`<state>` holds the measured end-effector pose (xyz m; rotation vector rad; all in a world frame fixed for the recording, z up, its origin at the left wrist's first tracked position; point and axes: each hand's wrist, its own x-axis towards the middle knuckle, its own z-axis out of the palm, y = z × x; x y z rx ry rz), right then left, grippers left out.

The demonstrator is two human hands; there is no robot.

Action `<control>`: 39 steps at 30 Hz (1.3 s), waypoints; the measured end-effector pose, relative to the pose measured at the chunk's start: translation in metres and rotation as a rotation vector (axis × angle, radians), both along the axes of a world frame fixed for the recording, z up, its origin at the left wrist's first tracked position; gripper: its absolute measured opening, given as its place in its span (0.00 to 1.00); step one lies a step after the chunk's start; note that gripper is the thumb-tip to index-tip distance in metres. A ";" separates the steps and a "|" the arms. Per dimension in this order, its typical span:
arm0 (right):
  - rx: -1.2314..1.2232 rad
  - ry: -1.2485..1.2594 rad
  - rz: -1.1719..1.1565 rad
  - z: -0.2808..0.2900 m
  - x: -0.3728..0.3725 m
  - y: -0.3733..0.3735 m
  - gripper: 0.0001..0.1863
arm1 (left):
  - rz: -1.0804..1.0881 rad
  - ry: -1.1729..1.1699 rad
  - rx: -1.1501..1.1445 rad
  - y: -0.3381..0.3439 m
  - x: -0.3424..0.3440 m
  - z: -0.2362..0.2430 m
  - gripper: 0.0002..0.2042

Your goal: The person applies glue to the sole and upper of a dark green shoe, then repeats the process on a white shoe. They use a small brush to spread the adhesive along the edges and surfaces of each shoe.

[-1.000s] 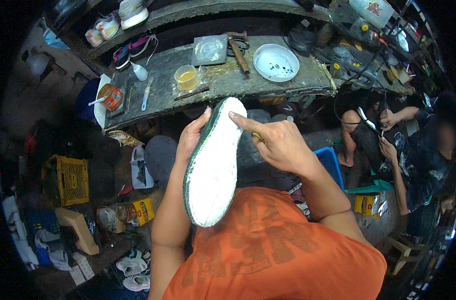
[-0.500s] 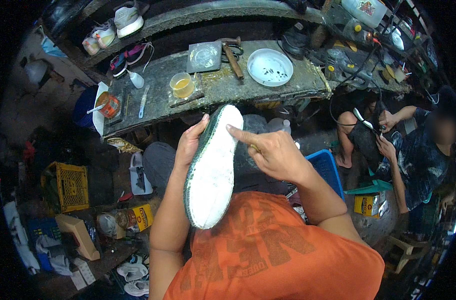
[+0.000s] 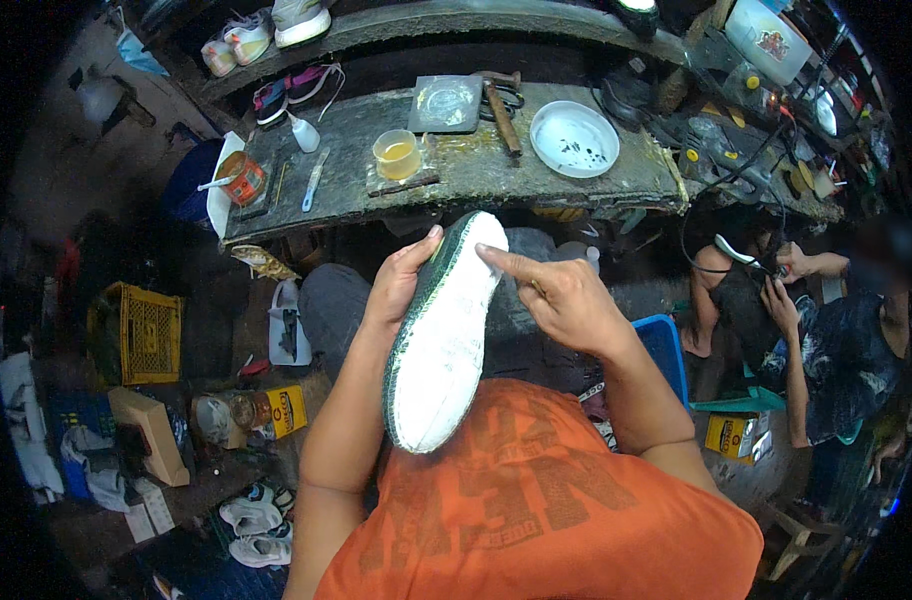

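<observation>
One shoe [image 3: 439, 350] staying white-underside-up: left hand [image 3: 400, 285] clasping left edge; right hand [image 3: 568, 302] keeping index finger [image 3: 506, 263] on far end, curled grip's contents unclear; handwork continuing.

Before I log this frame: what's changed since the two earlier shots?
Right hand, index finger on the upturned shoe, seems slightly nearer the toe than half a second ago. The bench slid rightward in view with its hammer and white bowl, likely the camera turning. Nothing visibly grasped or released; left hand still holds the shoe.
</observation>
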<state>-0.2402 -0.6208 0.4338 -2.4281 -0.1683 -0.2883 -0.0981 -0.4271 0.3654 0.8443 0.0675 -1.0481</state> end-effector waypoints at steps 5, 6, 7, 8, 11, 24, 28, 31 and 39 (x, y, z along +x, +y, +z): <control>-0.050 0.025 -0.074 -0.017 0.013 -0.011 0.33 | 0.031 -0.014 -0.020 0.003 -0.003 -0.002 0.17; -0.058 0.023 -0.082 -0.019 0.014 -0.013 0.33 | 0.028 -0.014 -0.019 0.002 -0.002 -0.005 0.17; -0.081 0.030 -0.111 -0.021 0.015 -0.015 0.32 | 0.023 -0.004 -0.031 0.002 0.000 -0.008 0.18; -0.097 0.020 -0.138 -0.023 0.016 -0.017 0.32 | 0.013 0.006 -0.044 0.000 0.001 -0.011 0.20; -0.040 -0.044 -0.150 -0.025 0.016 -0.019 0.30 | -0.004 0.006 -0.040 -0.003 0.006 -0.019 0.21; 0.103 0.009 0.074 0.011 -0.023 -0.002 0.28 | -0.008 -0.025 -0.071 -0.040 0.007 -0.010 0.19; 0.114 -0.030 0.107 0.016 -0.029 0.007 0.29 | 0.007 0.013 -0.075 -0.045 0.009 -0.008 0.22; 0.119 -0.032 0.171 0.020 -0.035 0.010 0.30 | 0.066 0.000 -0.012 -0.049 0.012 -0.008 0.22; 0.169 0.070 0.132 0.032 -0.034 -0.010 0.30 | -0.011 0.027 -0.100 -0.059 0.008 0.001 0.20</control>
